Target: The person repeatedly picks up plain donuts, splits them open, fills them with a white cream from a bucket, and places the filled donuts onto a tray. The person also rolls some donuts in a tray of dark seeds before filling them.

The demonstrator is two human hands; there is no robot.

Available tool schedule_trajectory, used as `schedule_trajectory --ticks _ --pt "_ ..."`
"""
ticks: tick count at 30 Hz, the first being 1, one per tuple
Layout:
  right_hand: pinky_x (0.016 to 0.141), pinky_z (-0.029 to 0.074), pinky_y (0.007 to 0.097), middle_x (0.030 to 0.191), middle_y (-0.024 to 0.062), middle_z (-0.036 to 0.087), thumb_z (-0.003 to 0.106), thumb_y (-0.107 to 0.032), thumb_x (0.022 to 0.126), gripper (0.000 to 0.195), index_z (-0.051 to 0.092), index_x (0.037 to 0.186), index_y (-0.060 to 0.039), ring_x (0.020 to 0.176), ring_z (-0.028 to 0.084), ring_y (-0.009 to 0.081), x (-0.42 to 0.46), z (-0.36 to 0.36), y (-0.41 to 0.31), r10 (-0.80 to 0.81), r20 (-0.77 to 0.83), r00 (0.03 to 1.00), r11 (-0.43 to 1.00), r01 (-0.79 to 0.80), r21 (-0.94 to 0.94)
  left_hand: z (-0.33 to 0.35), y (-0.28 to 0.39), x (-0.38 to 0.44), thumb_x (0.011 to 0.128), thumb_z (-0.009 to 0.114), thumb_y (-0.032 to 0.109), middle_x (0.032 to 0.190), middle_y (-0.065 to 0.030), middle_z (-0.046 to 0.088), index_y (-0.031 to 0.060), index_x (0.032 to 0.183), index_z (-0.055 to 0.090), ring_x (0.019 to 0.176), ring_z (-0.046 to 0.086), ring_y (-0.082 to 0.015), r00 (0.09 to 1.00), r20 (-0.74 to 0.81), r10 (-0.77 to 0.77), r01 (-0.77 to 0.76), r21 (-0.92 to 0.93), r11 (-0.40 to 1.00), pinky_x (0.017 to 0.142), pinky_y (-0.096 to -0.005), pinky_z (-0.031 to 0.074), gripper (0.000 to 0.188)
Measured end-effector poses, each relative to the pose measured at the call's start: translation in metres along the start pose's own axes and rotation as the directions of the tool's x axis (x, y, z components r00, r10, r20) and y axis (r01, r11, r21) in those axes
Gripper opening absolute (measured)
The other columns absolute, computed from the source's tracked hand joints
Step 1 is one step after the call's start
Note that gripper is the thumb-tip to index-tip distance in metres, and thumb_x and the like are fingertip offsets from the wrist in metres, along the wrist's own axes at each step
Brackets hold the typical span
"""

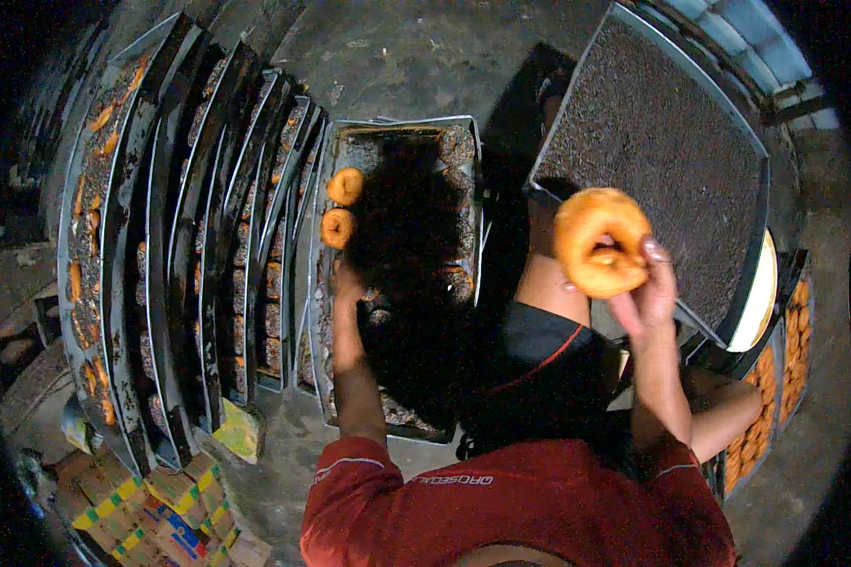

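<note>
My right hand (pixel 651 283) grips a golden ring doughnut (pixel 581 241) by its edge, raised beside the large tray of dark sprinkles (pixel 666 170). My left hand (pixel 349 282) reaches into a metal tray (pixel 476 177) on the floor before me. Its fingers are blurred and in shade, so what they hold is hidden. Just beyond them, two plain doughnuts, an upper one (pixel 345 186) and a lower one (pixel 337 228), lie along the left side of that tray. Sprinkle-coated doughnuts (pixel 458 145) line its right side, and deep shadow covers its middle.
Stacked metal trays (pixel 131 234) with sprinkled doughnuts rise on the left. Cardboard boxes (pixel 163 517) with yellow and green tape stand at lower left. A white round container (pixel 755 298) shows under the sprinkle tray's edge. More plain doughnuts (pixel 748 439) fill trays at right.
</note>
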State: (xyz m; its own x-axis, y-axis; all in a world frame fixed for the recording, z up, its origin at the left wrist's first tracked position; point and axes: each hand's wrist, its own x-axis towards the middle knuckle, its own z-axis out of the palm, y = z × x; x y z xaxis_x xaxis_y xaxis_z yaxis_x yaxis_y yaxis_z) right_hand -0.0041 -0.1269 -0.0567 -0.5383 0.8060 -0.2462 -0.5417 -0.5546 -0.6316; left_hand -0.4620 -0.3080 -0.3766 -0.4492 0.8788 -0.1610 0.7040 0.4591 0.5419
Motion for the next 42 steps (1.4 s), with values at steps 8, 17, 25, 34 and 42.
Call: schedule_trajectory --ticks 8,17,25,34,42 --pt "0.087 0.055 0.0673 0.138 0.0226 0.055 0.055 -0.048 0.098 0.062 0.046 0.143 -0.0056 0.12 0.06 0.0399 -0.047 -0.03 -0.053 -0.188 -0.175 0.967 0.982 0.187 -0.023 -0.021 0.028 -0.001 0.094 0.044 0.069 0.137 -0.0265 0.057 0.0056 0.146 0.046 0.131 0.05 -0.0452 0.759 -0.063 -0.648 0.596 0.469 0.652 0.107 -0.066 0.034 0.082" --pt "0.096 0.048 0.0691 0.14 0.0171 0.054 0.05 -0.049 0.101 0.056 0.049 0.141 -0.0091 0.126 0.056 0.0378 -0.081 -0.076 -0.159 -0.406 -0.136 0.904 0.907 0.416 0.057 -0.038 0.023 0.084 0.094 0.058 0.054 0.099 -0.0235 0.071 -0.005 0.108 0.069 0.089 0.068 -0.0347 0.835 -0.225 -0.502 0.512 -0.014 0.859 0.076 -0.0441 0.054 0.062" --pt "0.111 0.042 0.0547 0.138 0.0163 0.052 0.064 -0.035 0.092 0.066 0.042 0.143 -0.0013 0.129 0.053 0.0339 -0.127 -0.099 -0.178 -0.549 -0.293 0.783 0.836 0.518 -0.182 -0.104 0.202 0.04 0.093 0.07 0.04 0.127 -0.0148 0.064 0.0006 0.137 0.055 0.104 0.065 -0.0258 0.895 -0.321 -0.31 -0.169 -0.887 0.43 0.091 -0.0374 0.054 0.061" --pt "0.109 0.044 0.0415 0.159 0.012 0.03 0.08 -0.034 0.084 0.099 0.021 0.158 -0.0075 0.142 0.038 0.027 -0.09 -0.048 -0.175 -0.582 0.24 0.777 0.337 0.499 -0.799 -0.034 0.646 -0.068 0.109 0.038 0.037 0.145 -0.0132 0.048 0.0013 0.149 0.037 0.133 0.048 -0.025 0.785 0.1 0.611 0.078 -0.995 0.063 0.111 -0.0385 0.038 0.054" --pt "0.107 0.047 0.0389 0.155 0.0127 0.039 0.071 -0.015 0.09 0.08 0.029 0.158 -0.01 0.139 0.043 0.0244 -0.174 -0.14 -0.284 -0.611 0.129 0.781 0.278 0.365 -0.889 0.005 0.777 -0.083 0.105 0.045 0.049 0.111 -0.0068 0.066 0.0027 0.138 0.053 0.089 0.063 -0.0096 0.474 0.494 0.729 0.034 -0.837 0.546 0.071 -0.0236 0.051 0.057"
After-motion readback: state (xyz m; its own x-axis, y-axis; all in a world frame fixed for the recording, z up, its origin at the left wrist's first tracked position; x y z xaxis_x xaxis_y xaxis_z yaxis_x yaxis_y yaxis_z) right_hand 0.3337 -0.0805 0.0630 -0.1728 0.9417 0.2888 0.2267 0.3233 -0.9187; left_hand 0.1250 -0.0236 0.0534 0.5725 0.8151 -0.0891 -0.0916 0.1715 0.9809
